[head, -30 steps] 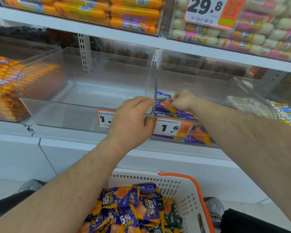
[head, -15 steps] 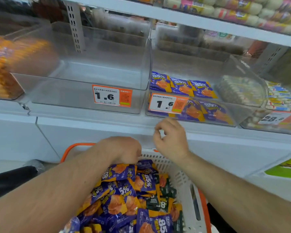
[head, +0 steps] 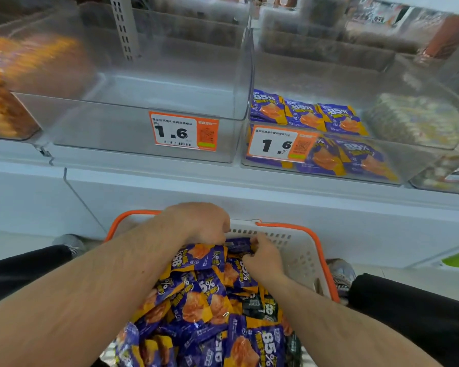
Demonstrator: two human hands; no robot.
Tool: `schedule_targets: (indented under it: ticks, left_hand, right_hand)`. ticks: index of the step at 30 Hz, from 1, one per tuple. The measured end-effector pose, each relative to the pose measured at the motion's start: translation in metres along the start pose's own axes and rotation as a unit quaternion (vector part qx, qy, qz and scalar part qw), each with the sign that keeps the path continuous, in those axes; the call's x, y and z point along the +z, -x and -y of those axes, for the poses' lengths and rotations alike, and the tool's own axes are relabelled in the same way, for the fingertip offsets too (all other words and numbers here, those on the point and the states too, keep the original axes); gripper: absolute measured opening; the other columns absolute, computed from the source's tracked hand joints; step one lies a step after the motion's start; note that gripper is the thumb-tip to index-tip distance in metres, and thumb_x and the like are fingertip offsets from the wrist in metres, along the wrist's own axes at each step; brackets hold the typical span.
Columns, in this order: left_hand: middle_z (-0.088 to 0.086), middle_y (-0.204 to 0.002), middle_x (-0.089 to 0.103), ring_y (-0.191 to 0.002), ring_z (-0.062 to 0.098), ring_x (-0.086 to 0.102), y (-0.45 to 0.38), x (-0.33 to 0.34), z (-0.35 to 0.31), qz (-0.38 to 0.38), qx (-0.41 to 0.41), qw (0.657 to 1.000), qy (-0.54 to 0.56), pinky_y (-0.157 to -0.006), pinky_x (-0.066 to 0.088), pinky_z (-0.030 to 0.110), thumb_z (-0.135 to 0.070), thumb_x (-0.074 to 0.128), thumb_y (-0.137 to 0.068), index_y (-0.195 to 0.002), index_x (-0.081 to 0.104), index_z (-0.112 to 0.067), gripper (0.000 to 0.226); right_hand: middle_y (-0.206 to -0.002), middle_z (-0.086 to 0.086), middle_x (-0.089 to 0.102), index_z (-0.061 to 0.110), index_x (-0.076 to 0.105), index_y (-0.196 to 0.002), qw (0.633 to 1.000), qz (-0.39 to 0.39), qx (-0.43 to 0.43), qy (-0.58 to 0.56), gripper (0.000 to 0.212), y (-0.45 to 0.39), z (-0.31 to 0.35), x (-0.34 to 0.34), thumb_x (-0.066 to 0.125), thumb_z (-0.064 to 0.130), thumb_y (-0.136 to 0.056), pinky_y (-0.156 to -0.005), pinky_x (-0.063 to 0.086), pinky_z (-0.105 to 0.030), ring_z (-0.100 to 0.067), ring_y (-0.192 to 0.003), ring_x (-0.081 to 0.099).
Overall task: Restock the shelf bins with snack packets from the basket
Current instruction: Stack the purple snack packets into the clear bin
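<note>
Both hands have dropped from the shelf down into the basket (head: 300, 250) since a second ago, when they were up at the bins. Left hand (head: 199, 223) is knuckles-up at the far end of the pile, fingers curled under onto the top edge of a purple and orange snack packet (head: 196, 256); can't tell for sure if it's actually pinching it or just touching. Right hand (head: 264, 256) sits just beside it, fingers bent around a dark packet (head: 239, 246) at the back of the pile, looks like a grip.

Loads of packets still heaped in the white basket with the orange rim. Up on the shelf, the right bin (head: 382, 165) has a few of the same purple packets lying inside behind its 1.6 price tag (head: 278, 144). The left bin (head: 117, 128) next to it, touching wall to wall, carries a matching tag (head: 183, 131).
</note>
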State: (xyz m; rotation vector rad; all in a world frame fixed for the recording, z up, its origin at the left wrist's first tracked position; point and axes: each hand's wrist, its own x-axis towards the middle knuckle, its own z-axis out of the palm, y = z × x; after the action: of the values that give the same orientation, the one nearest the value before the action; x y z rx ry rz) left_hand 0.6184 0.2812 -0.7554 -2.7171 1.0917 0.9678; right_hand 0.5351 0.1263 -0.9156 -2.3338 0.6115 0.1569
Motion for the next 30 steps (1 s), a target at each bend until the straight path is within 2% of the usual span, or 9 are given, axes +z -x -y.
schedule_targets:
  ticks: [2, 5, 8, 13, 16, 20, 25, 27, 30]
  left_hand:
    - [0.006, -0.127, 0.06, -0.115, 0.025, 0.057, 0.0, 0.001, 0.0, -0.001, -0.002, 1.0, 0.003, -0.099, 0.046, 0.043, -0.029, 0.048, -0.096, -0.128, 0.059, -0.016, 0.036]
    - [0.006, -0.127, 0.06, -0.115, 0.024, 0.056, 0.002, 0.001, 0.001, 0.005, -0.003, 1.0, 0.01, -0.1, 0.046, 0.041, -0.028, 0.048, -0.095, -0.124, 0.061, -0.014, 0.034]
    - [0.0, -0.135, 0.056, -0.118, 0.019, 0.052, 0.007, -0.001, 0.002, -0.001, -0.007, 0.999, 0.036, -0.101, 0.043, 0.036, -0.032, 0.049, -0.096, -0.133, 0.056, -0.022, 0.039]
    - [-0.003, -0.139, 0.051, -0.124, 0.018, 0.048, 0.017, -0.009, 0.007, -0.039, -0.008, 0.997, 0.071, -0.102, 0.041, 0.033, -0.034, 0.052, -0.096, -0.137, 0.05, -0.023, 0.042]
    - [-0.002, -0.138, 0.052, -0.124, 0.016, 0.049, 0.021, -0.016, 0.006, -0.106, 0.001, 0.988, 0.115, -0.103, 0.041, 0.031, -0.03, 0.056, -0.094, -0.138, 0.049, -0.022, 0.045]
    - [-0.003, -0.131, 0.057, -0.111, 0.014, 0.057, 0.027, -0.028, 0.001, -0.17, 0.004, 0.965, 0.202, -0.091, 0.047, 0.027, -0.038, 0.068, -0.087, -0.135, 0.05, -0.021, 0.055]
    - [0.002, -0.104, 0.068, -0.074, 0.011, 0.065, 0.036, -0.047, -0.014, -0.224, 0.021, 0.907, 0.357, -0.049, 0.049, 0.021, -0.022, 0.074, -0.084, -0.096, 0.061, -0.018, 0.018]
    - [0.007, -0.093, 0.071, -0.076, 0.02, 0.068, 0.046, -0.059, -0.021, -0.254, 0.036, 0.895, 0.365, -0.047, 0.047, 0.022, -0.013, 0.074, -0.082, -0.083, 0.061, -0.018, 0.014]
    - [0.001, -0.071, 0.07, -0.071, 0.022, 0.067, 0.068, -0.079, -0.029, -0.336, 0.053, 0.891, 0.3, -0.059, 0.048, 0.027, -0.012, 0.075, -0.077, -0.068, 0.061, -0.021, 0.019]
  right_hand:
    - [-0.101, 0.005, 0.057, 0.025, 0.046, -0.112, 0.999, -0.002, 0.015, -0.043, 0.035, -0.005, 0.003, 0.004, 0.065, 0.013, -0.084, -0.069, 0.048, -0.029, -0.015, -0.089, 0.056]
    - [-0.119, 0.002, 0.059, 0.022, 0.059, -0.12, 1.0, 0.026, 0.008, 0.009, 0.032, -0.013, 0.002, 0.009, 0.066, 0.018, -0.089, -0.077, 0.047, -0.026, -0.015, -0.098, 0.056]
    - [-0.122, 0.0, 0.062, 0.023, 0.069, -0.108, 0.998, 0.012, 0.023, 0.053, 0.018, -0.018, 0.003, 0.004, 0.06, 0.021, -0.093, -0.088, 0.05, -0.029, -0.017, -0.102, 0.06]
    - [-0.088, -0.005, 0.059, 0.02, 0.051, -0.088, 0.998, 0.04, -0.008, 0.044, 0.01, -0.014, 0.028, -0.036, 0.047, 0.02, -0.098, -0.064, 0.046, -0.032, -0.02, -0.076, 0.056]
    - [-0.094, -0.006, 0.061, 0.018, 0.05, -0.089, 0.998, 0.057, -0.008, -0.003, 0.01, -0.011, 0.048, -0.074, 0.048, 0.017, -0.098, -0.053, 0.046, -0.027, -0.02, -0.07, 0.067]
    - [-0.092, -0.013, 0.068, 0.016, 0.054, -0.093, 0.983, 0.091, 0.031, -0.156, 0.009, 0.006, 0.082, -0.128, 0.05, 0.01, -0.098, -0.057, 0.051, -0.033, -0.028, -0.063, 0.071]
    - [-0.079, -0.012, 0.072, 0.011, 0.053, -0.097, 0.93, 0.152, 0.023, -0.333, 0.009, 0.035, 0.116, -0.177, 0.044, 0.008, -0.098, -0.063, 0.05, -0.035, -0.029, -0.06, 0.069]
    - [-0.078, -0.008, 0.071, 0.01, 0.053, -0.096, 0.911, 0.18, 0.021, -0.37, 0.013, 0.042, 0.124, -0.192, 0.04, 0.013, -0.097, -0.063, 0.048, -0.036, -0.031, -0.064, 0.068]
    - [-0.089, -0.014, 0.066, 0.012, 0.06, -0.108, 0.895, 0.234, 0.044, -0.376, 0.044, 0.046, 0.131, -0.212, 0.036, 0.046, -0.095, -0.058, 0.045, -0.032, -0.031, -0.065, 0.063]
